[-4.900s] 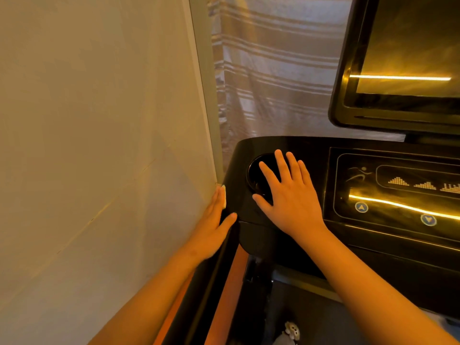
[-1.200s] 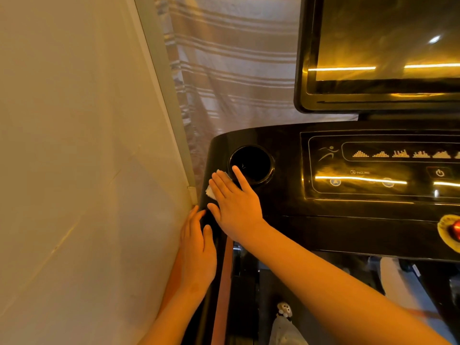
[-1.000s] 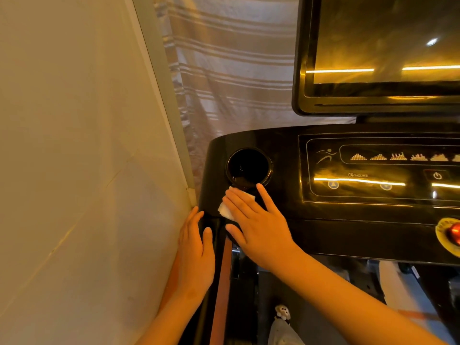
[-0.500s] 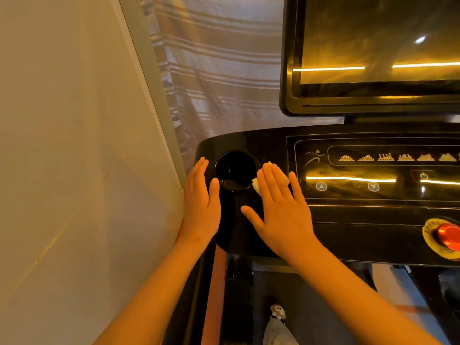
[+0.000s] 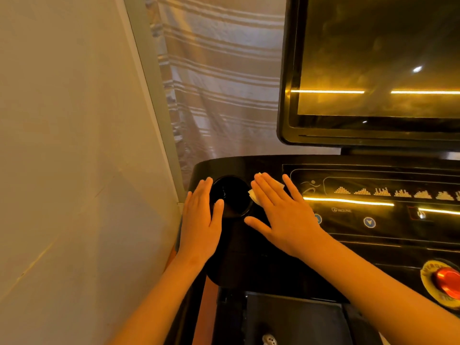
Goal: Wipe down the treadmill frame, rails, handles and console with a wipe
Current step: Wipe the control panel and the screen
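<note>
The treadmill's glossy black console (image 5: 353, 247) fills the lower right, with a round cup holder (image 5: 230, 196) at its left end. My right hand (image 5: 281, 215) lies flat, fingers straight, pressing a white wipe (image 5: 254, 195) onto the console just right of the cup holder; only the wipe's edges show past my fingers. My left hand (image 5: 201, 225) rests flat with straight fingers on the console's left edge, beside the cup holder.
A control panel (image 5: 388, 202) with lit symbols and arrow buttons lies right of my right hand. A red stop button (image 5: 446, 282) sits at the lower right. A dark screen (image 5: 378, 70) stands above. A wall (image 5: 74, 145) and striped curtain (image 5: 221, 90) close off the left.
My right hand slid the wipe from below the cup holder up to its right side. My left hand moved up from the side rail onto the console's left edge.
</note>
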The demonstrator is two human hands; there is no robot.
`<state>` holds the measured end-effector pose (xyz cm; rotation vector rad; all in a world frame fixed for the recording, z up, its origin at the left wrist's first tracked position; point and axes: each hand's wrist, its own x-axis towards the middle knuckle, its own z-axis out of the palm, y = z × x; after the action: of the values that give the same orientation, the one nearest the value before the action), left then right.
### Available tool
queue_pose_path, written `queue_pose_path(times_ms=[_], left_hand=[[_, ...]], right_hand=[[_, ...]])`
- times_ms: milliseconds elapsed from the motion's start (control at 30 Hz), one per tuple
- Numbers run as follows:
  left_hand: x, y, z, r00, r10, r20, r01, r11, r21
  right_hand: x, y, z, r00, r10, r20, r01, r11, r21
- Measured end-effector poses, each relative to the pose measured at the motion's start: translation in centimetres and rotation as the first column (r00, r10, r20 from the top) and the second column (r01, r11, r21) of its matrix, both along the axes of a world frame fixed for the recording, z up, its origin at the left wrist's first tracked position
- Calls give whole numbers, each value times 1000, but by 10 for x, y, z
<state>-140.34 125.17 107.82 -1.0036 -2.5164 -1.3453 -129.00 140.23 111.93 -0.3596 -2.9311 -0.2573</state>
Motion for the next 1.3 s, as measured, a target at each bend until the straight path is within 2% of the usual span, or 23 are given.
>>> queue_pose_path(times_ms=[167,367,500,700,933,1200,1300], left_hand=[[1,-12,-12,993,59,107,-57,998,-21],[-9,-33,-25,991,95,94,-95,995,-1],[-15,-39,-34,987,101,129,-98,995,-30],[-12,-26,-34,981,109,162,-115,993,30],[-13,-27,-35,981,122,151,-125,992,11],[-11,-27,-30,954,177,241,-186,983,14],[-11,-26,-27,945,192,264,-198,980,-4]], right_hand=[[-18,33,20,981,170,95,-174,984,28],[-44,56,42,911,335,239,-339,940,-24],[-64,64,50,859,425,284,-435,900,-32],[-96,64,57,781,540,313,-540,836,-95],[-135,45,62,654,631,417,-604,768,-213],[-160,5,55,478,698,533,-632,695,-343],[-160,0,49,472,721,507,-623,680,-387]])
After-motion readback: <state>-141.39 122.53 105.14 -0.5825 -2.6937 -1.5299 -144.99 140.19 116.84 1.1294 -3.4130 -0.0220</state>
